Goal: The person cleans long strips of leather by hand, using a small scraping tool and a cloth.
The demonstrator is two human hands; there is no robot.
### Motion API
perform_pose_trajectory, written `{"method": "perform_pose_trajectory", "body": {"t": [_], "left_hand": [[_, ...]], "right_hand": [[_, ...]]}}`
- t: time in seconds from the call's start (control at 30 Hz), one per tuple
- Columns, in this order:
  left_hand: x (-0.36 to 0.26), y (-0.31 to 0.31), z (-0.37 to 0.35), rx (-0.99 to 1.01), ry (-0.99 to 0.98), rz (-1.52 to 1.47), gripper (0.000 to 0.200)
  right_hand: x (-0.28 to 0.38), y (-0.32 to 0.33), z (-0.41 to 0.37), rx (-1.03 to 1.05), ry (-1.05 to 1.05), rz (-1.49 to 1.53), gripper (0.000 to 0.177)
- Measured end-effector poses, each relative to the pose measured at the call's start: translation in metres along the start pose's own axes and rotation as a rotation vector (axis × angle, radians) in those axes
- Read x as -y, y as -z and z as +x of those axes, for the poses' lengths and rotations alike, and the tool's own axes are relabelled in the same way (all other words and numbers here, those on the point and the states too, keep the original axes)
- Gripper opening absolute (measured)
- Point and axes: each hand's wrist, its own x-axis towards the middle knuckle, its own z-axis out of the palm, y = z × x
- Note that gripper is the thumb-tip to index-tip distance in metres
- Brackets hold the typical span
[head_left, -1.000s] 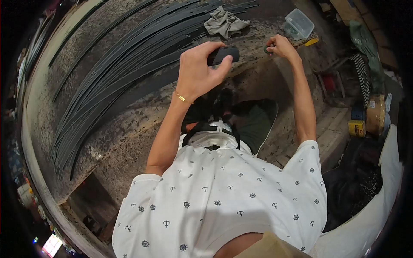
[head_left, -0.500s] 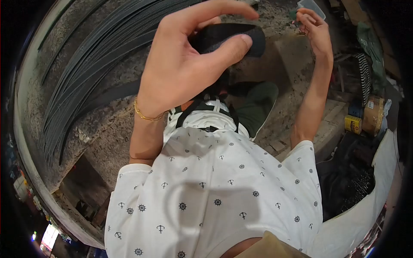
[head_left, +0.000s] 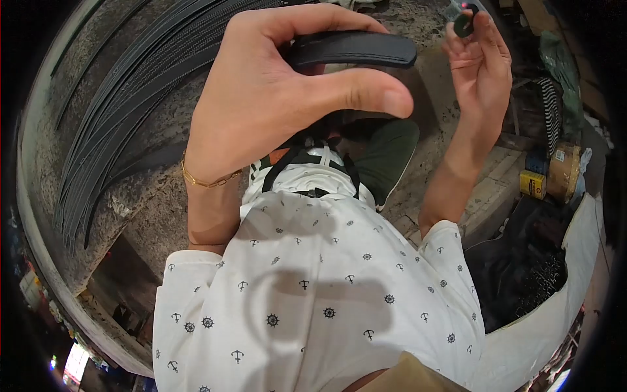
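Left hand [head_left: 274, 91] is clamped on the end of a black strap [head_left: 353, 49], thumb under and fingers over, raised above the counter [head_left: 163, 189]. Right hand [head_left: 480, 65] pinches a small dark round piece [head_left: 465, 25]. I judge the strap light, bendy and smooth, best gripped near its end. More strips [head_left: 124, 98] lie heaped on the counter. A yellow tin [head_left: 532, 185] stands at the right, contents hidden.
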Motion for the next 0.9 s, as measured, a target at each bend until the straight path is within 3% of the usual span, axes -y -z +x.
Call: {"method": "perform_pose_trajectory", "body": {"t": [0.07,0.13,0.2,0.37,0.47,0.9], "left_hand": [[-0.005,0.003,-0.003,-0.019,0.101,0.079,0.042],[-0.009,0.001,-0.006,-0.039,0.199,0.160,0.049],[-0.012,-0.003,-0.006,-0.001,0.088,-0.074,0.062],[-0.010,0.000,-0.009,-0.037,0.061,0.076,0.056],[-0.019,-0.004,-0.011,-0.006,0.136,-0.033,0.055],[-0.017,-0.006,-0.015,-0.073,0.103,0.117,0.057]], "right_hand": [[-0.008,-0.062,-0.002,-0.267,0.091,-0.237,0.028],[-0.006,-0.098,-0.001,-0.280,0.069,-0.243,0.026],[-0.001,-0.109,-0.007,-0.291,0.048,-0.251,0.026],[0.010,-0.110,-0.015,-0.052,-0.135,-0.261,0.028],[0.009,-0.108,-0.018,-0.068,-0.136,-0.296,0.027],[0.009,-0.101,-0.017,0.042,-0.144,-0.514,0.021]]}}
